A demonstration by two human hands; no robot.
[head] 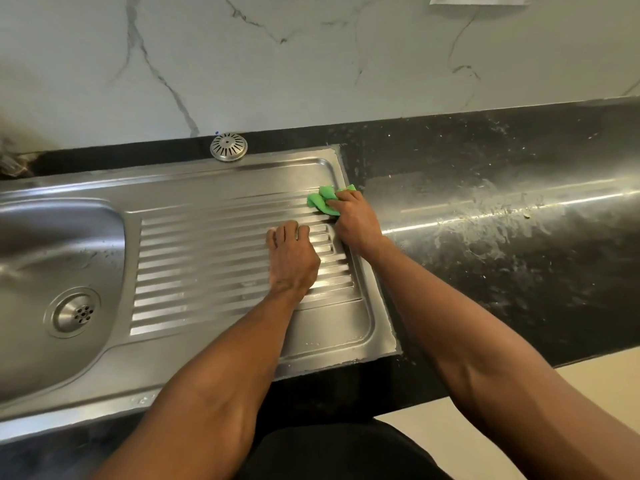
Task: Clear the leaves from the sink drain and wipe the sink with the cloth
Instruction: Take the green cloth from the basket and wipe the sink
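A steel sink unit fills the left and middle of the view, with its basin (41,258) at the left and a ribbed drainboard (214,258) to the right. The round drain (73,312) in the basin shows no leaves. My right hand (353,223) grips a bunched green cloth (323,200) at the drainboard's far right corner. My left hand (294,258) rests on the ribs just beside it, fingers bent against the metal, holding nothing.
A loose round strainer cover (228,146) lies on the black ledge behind the drainboard. The black stone counter (502,216) to the right carries white smears. A marble wall (311,57) rises behind. Pale floor (450,427) shows below the counter edge.
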